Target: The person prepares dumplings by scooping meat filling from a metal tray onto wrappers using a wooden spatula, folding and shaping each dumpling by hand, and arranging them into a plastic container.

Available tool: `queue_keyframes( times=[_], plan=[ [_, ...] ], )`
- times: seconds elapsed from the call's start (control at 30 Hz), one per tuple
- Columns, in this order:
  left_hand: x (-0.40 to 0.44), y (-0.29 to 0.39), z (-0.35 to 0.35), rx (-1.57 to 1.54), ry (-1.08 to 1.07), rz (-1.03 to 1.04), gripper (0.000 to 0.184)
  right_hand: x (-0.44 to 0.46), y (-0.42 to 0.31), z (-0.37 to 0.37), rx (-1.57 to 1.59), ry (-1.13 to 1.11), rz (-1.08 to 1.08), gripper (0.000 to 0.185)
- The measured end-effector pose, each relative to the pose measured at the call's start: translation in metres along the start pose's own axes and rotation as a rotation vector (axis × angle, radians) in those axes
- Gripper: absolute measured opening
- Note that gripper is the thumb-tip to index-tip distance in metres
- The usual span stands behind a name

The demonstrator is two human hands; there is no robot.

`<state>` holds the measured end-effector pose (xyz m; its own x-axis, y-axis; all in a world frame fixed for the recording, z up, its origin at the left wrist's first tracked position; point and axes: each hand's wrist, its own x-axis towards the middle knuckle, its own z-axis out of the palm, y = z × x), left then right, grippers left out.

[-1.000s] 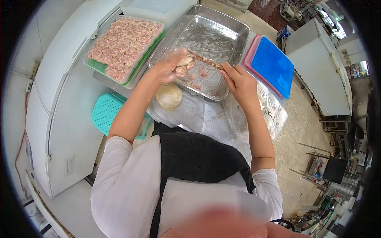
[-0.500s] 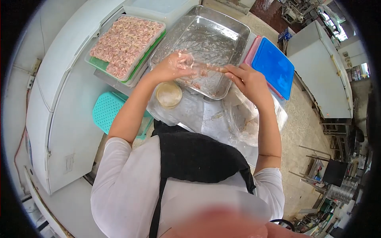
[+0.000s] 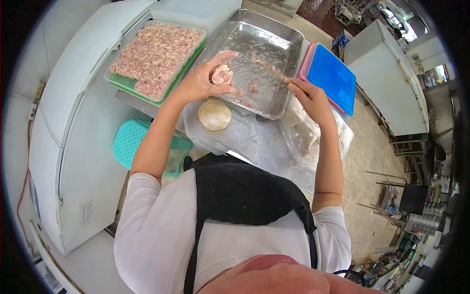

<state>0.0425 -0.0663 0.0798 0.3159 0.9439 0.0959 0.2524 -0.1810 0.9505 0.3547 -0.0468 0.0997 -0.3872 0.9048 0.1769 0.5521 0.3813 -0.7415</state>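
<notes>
A small round dumpling with pink filling point(image 3: 222, 75) sits in my left hand point(image 3: 199, 81), whose thumb and fingers curve around it at the near left side of the metal tray point(image 3: 292, 66). My right hand point(image 3: 313, 101) grips the end of a thin, meat-smeared stick point(image 3: 274, 71) over the tray's right side. Bits of pink meat point(image 3: 253, 87) lie on the tray floor. Just below my left hand stands a stack of round pale wrappers point(image 3: 215, 115) on clear plastic.
A container of pieces of minced meat point(image 3: 156, 49) stands at the left. Blue point(image 3: 333, 78) and pink lids lie right of the tray. A plastic bag point(image 3: 306, 134) is near my right forearm, and a turquoise basket point(image 3: 129, 144) is at lower left.
My left hand has opened wider around the dumpling, showing its filling. My right hand has drawn the stick away from it, to the right.
</notes>
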Motion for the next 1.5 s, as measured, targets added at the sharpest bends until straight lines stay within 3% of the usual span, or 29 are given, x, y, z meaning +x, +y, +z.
queue_keyframes(
  times=[0.07, 0.17, 0.23, 0.27, 0.37, 0.43, 0.53, 0.63, 0.7, 0.77, 0.8, 0.9, 0.97, 1.03, 1.13, 1.3, 1.43, 1.5],
  plan=[
    [-0.004, 0.003, -0.006, 0.239, 0.093, 0.339, 0.035, -0.004, -0.037, 0.008, 0.029, -0.07, -0.079, 0.029],
    [-0.003, -0.003, -0.021, 0.134, -0.109, 0.368, 0.034, 0.0, -0.056, 0.04, -0.142, -0.139, -0.244, 0.027],
    [-0.008, -0.009, -0.036, 0.147, -0.104, 0.301, 0.034, 0.004, -0.08, 0.048, -0.233, -0.132, -0.277, 0.024],
    [-0.012, -0.012, -0.044, 0.164, -0.086, 0.232, 0.034, 0.0, -0.096, 0.049, -0.481, 0.005, -0.218, 0.022],
    [-0.027, -0.02, -0.07, -0.073, -0.103, 0.153, 0.039, -0.003, -0.124, 0.08, -0.528, 0.086, -0.317, 0.022],
    [-0.033, -0.025, -0.086, 0.012, -0.091, 0.186, 0.039, 0.001, -0.14, 0.094, -0.624, 0.089, -0.341, 0.022],
    [-0.041, -0.041, -0.113, 0.158, -0.039, 0.231, 0.04, 0.009, -0.158, 0.094, -0.445, 0.059, -0.179, 0.022],
    [-0.052, -0.04, -0.131, 0.163, -0.023, 0.287, 0.042, 0.016, -0.161, 0.126, -0.298, 0.079, -0.271, 0.022],
    [-0.059, -0.041, -0.149, 0.107, -0.026, 0.328, 0.044, 0.02, -0.169, 0.144, -0.275, 0.048, -0.215, 0.023],
    [-0.062, -0.049, -0.173, 0.242, -0.034, 0.128, 0.05, 0.023, -0.175, 0.16, -0.232, -0.01, -0.098, 0.024],
    [-0.078, -0.038, -0.179, 0.372, 0.153, 0.101, 0.054, 0.023, -0.17, 0.165, -0.175, 0.036, -0.116, 0.026],
    [-0.084, -0.058, -0.232, 0.381, 0.014, 0.137, 0.052, 0.013, -0.158, 0.174, 0.009, 0.173, -0.033, 0.027],
    [-0.096, -0.071, -0.257, 0.493, 0.04, 0.083, 0.05, 0.0, -0.135, 0.18, 0.011, 0.238, -0.005, 0.026],
    [-0.102, -0.091, -0.274, 0.605, 0.07, 0.029, 0.048, -0.016, -0.119, 0.182, 0.165, 0.235, 0.25, 0.028],
    [-0.102, -0.121, -0.279, 0.821, 0.131, 0.131, 0.058, -0.036, -0.101, 0.188, 0.2, 0.273, 0.317, 0.03],
    [-0.096, -0.103, -0.263, 0.761, -0.005, -0.108, 0.062, -0.05, -0.093, 0.187, 0.246, 0.333, 0.414, 0.031],
    [-0.088, -0.119, -0.257, 0.934, -0.011, -0.027, 0.075, -0.044, -0.101, 0.183, 0.239, 0.364, 0.398, 0.03],
    [-0.084, -0.117, -0.254, 0.863, -0.052, -0.142, 0.078, -0.041, -0.098, 0.179, 0.233, 0.351, 0.392, 0.03]
  ],
)
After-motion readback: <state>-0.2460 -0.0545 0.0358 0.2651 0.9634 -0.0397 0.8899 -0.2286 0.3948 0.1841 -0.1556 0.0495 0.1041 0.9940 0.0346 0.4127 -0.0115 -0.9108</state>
